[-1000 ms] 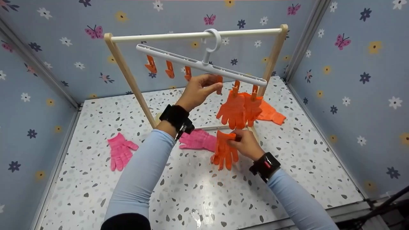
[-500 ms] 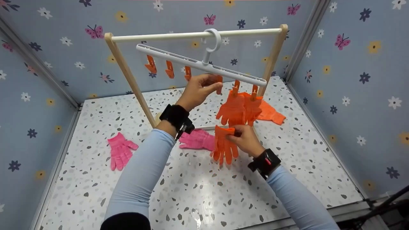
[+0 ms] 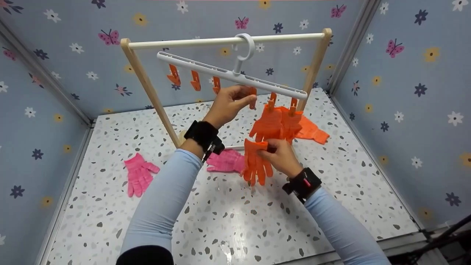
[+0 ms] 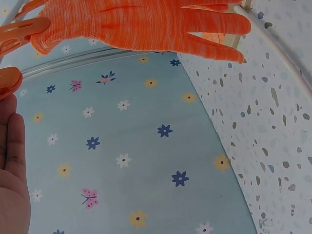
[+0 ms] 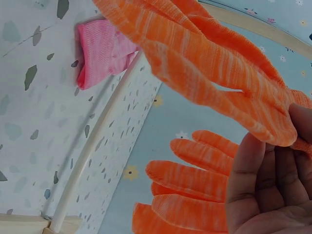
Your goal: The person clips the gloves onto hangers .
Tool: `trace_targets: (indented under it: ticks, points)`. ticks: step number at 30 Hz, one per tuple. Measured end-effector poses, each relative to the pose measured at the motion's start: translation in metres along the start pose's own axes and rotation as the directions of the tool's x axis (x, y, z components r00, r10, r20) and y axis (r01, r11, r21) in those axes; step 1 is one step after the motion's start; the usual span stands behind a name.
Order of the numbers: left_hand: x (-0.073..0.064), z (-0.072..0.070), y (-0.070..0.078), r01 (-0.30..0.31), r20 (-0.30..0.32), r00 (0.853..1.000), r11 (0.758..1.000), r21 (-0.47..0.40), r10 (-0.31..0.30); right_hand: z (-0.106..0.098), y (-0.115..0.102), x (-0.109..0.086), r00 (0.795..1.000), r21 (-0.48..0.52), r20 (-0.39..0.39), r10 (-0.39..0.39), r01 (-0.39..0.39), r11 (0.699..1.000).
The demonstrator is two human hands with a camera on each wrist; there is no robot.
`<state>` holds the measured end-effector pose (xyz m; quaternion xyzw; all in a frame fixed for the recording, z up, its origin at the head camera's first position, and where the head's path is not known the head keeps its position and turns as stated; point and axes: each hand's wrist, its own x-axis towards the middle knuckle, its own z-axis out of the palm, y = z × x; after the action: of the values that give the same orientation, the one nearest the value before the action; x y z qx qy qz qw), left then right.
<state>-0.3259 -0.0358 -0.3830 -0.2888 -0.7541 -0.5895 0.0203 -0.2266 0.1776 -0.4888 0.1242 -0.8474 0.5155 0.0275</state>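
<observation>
My left hand (image 3: 226,105) pinches an orange clip (image 3: 252,97) under the grey hanger (image 3: 206,68); the left wrist view shows its rounded end at the fingertips. Lower and to the right, my right hand (image 3: 283,158) pinches the cuff of an orange knit glove (image 3: 254,162), whose fingers dangle downward. Two more orange gloves (image 3: 268,121) hang by their cuffs from the clips at the hanger's right end, just behind the held glove. In the right wrist view the held glove (image 5: 204,73) stretches above the hanging gloves' fingers (image 5: 190,180).
The tilted hanger hooks over a rack's white bar (image 3: 184,43). Several bare orange clips (image 3: 195,80) line its left half. On the speckled table lie a pink glove (image 3: 139,175) at left, another pink glove (image 3: 224,161) behind the held one, and orange fabric (image 3: 312,132) at right.
My right hand has raised the orange glove and shifted it slightly left, so it now overlaps the lower part of the hanging gloves. My left hand stays at the clip.
</observation>
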Motion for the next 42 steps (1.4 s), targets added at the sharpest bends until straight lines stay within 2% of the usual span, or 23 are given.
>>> trace_targets:
  ticks: [9, 21, 42]
  points:
    - [0.0, 0.001, 0.001, 0.002, -0.011, 1.0, 1.0, 0.006, -0.002, -0.002, -0.007, 0.005, 0.999, 0.068, -0.031, -0.034, 0.036, 0.997]
    - [0.001, 0.002, 0.0, -0.005, -0.02, 1.0, 1.0, -0.017, 0.005, -0.003, -0.015, 0.011, 0.997, 0.145, -0.069, -0.025, 0.035, 0.989]
    - [0.0, 0.003, 0.002, -0.005, -0.033, 0.999, 0.996, -0.085, 0.002, -0.003, -0.02, 0.019, 0.991, 0.171, -0.13, -0.04, 0.062, 0.983]
